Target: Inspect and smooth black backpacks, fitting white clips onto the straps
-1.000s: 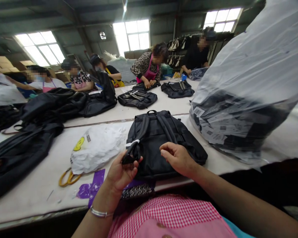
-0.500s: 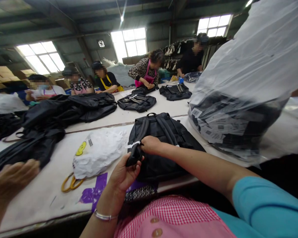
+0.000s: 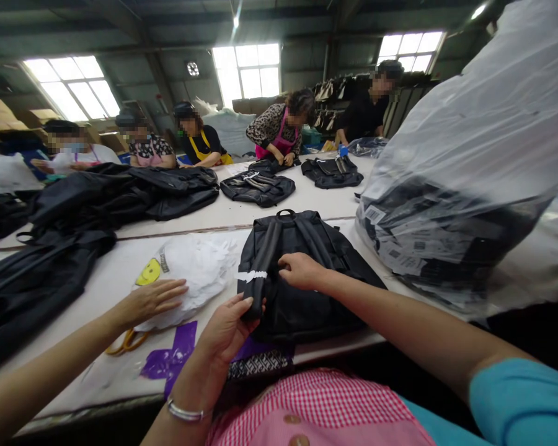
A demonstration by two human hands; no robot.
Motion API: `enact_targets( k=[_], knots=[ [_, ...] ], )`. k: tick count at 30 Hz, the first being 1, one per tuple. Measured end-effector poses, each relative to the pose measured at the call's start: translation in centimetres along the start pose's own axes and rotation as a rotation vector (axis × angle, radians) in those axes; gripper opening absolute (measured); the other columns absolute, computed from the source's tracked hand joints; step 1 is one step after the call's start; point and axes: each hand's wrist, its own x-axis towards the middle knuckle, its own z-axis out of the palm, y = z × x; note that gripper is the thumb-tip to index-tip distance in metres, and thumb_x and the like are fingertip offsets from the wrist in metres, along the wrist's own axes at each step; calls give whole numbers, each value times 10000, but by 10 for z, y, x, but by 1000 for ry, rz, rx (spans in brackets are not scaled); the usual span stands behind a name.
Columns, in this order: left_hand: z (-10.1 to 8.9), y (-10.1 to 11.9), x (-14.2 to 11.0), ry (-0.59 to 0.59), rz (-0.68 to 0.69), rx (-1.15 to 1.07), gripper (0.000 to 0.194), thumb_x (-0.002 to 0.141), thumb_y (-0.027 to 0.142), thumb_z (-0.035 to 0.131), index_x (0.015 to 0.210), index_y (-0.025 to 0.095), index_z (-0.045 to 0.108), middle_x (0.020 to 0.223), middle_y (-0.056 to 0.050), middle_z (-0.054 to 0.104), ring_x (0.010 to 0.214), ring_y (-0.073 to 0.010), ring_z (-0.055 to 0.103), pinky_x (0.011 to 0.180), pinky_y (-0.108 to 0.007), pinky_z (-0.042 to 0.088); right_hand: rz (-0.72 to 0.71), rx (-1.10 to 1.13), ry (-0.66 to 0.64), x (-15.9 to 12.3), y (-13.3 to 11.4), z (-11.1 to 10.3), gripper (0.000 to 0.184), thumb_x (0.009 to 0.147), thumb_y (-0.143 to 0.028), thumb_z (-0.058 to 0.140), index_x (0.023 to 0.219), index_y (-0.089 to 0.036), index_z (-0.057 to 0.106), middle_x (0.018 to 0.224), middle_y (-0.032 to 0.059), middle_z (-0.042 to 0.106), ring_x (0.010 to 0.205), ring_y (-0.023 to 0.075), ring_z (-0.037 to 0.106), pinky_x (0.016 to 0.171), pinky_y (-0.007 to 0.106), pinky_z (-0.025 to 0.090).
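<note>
A black backpack (image 3: 316,279) lies on the table before me, straps facing up. A white strip (image 3: 252,275) is wrapped round its left shoulder strap (image 3: 266,248). My left hand (image 3: 235,322), with a silver bangle at the wrist, grips the lower end of that strap between thumb and fingers. Just right of the strap, over the back panel, my right hand (image 3: 300,271) is closed with fingertips curled in; what it holds, if anything, cannot be made out.
A co-worker's hand (image 3: 160,300) reaches in from the left over a white plastic bag (image 3: 199,272) of white strips. Yellow-handled scissors (image 3: 128,342) lie beside it. Black bags (image 3: 121,192) are piled left; a large clear sack (image 3: 428,217) stands right. Several people work across the table.
My right hand has come off the strap and moved slightly right. The white strip now lies flat round the strap. The co-worker's hand has moved right, to the white bag.
</note>
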Motion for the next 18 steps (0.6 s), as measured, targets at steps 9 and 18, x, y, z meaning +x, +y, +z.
enact_targets(
  k=[9,18],
  knots=[
    [14,-14,3,-30,80,27,422,675,178,791,1059,109,634,894,-74,722,712,-141,666,631,-230,561,354,987,-325,-26,-34,22,280,851,-413,663,860,-135,697,797,63,732,625,130,635,494,193,418],
    [12,-42,15,101,338,258,627,726,276,781,1281,175,507,1041,-103,742,900,-228,716,777,-340,583,479,1517,111,-13,-59,64,153,658,-184,743,772,-100,686,701,52,712,633,169,656,630,285,534]
  ],
)
